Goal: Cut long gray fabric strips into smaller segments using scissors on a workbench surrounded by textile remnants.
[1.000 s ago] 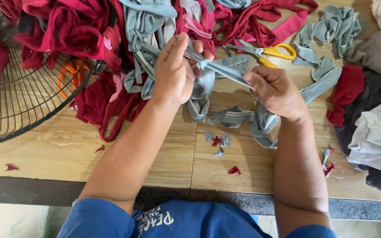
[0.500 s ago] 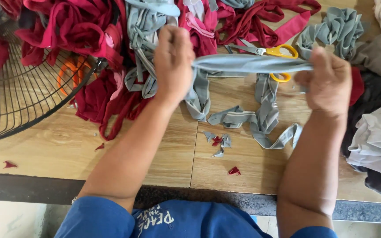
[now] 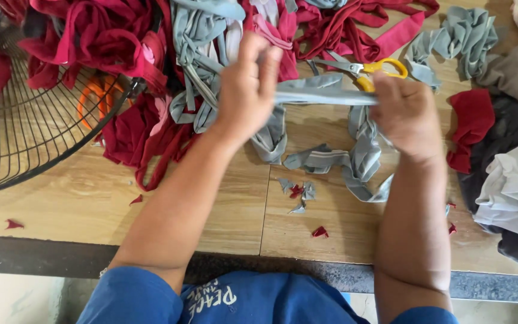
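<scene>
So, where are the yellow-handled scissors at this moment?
In the head view, the scissors lie on the wooden table at the upper right, just beyond the right hand, between the red strips and the grey strip pile.

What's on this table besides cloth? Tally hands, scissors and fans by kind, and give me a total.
Hands: 2, left hand and right hand, both gripping a grey fabric strip
Scissors: 2, yellow-handled scissors and orange-handled scissors seen through the fan grille
Fan: 1, black wire fan
Total: 5
</scene>
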